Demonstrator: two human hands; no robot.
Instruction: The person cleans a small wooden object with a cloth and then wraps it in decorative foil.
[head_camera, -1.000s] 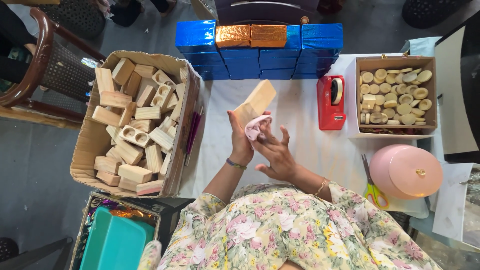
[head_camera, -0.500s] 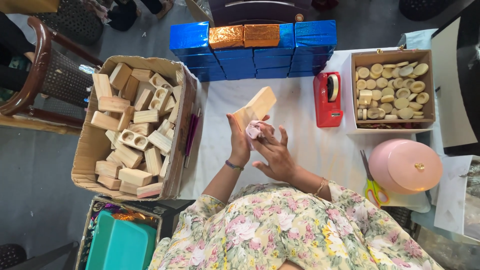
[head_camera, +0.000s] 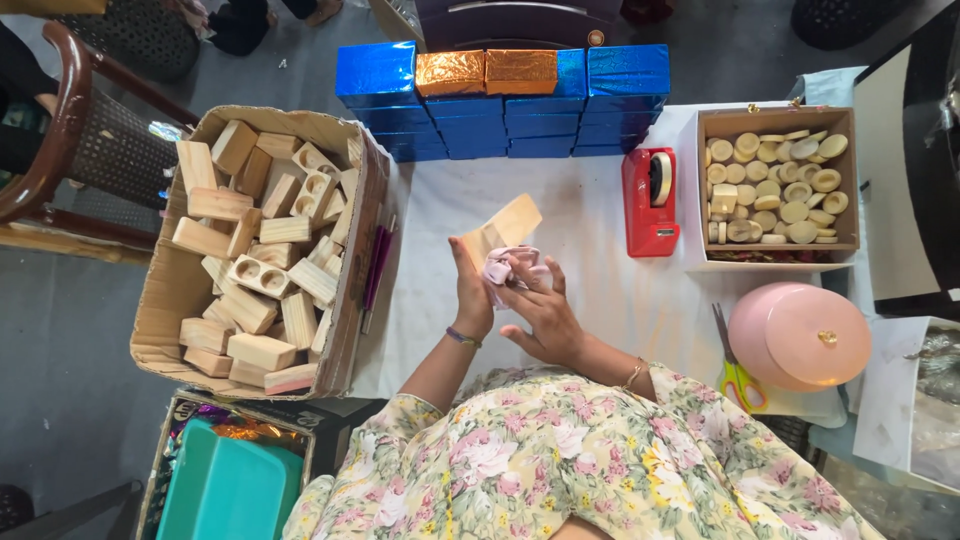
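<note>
The left hand (head_camera: 470, 290) grips a pale wooden block (head_camera: 503, 228) by its lower end and holds it up off the white-covered bench (head_camera: 600, 290) — tilted so a broad face is open to the other hand. The right hand (head_camera: 535, 310) is closed around a small pink cloth (head_camera: 500, 265), pressing it against the block just beside the left thumb. To the left of the left hand, within easy reach, stands a cardboard box (head_camera: 345, 300) heaped with similar wooden blocks. Beyond both hands are stacked blue foil boxes (head_camera: 470, 125) with 2 orange ones on top. To the right of the right hand stand a red tape dispenser (head_camera: 650, 200) and a tray of wooden discs (head_camera: 775, 185).
</note>
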